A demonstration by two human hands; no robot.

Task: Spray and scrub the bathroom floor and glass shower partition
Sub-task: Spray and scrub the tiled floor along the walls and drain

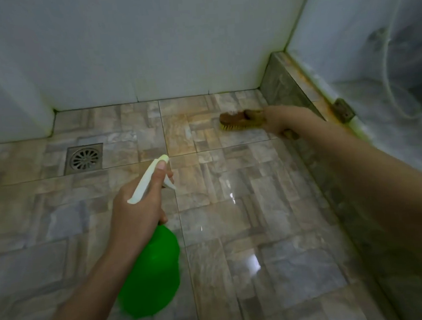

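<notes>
Right hand gripping scrub brush on floor, left hand gripping spray bottle

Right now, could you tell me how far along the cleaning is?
Done: the floor tiles shine wet. In hand: the right hand holds the scrub brush on an orange-stained tile; the left hand grips the green spray bottle. Left: the glass partition looks cloudy.

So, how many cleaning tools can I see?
2. A green spray bottle in the left hand, mid-floor; a scrub brush in the right hand, near the far right corner. Others may lie out of view.
</notes>
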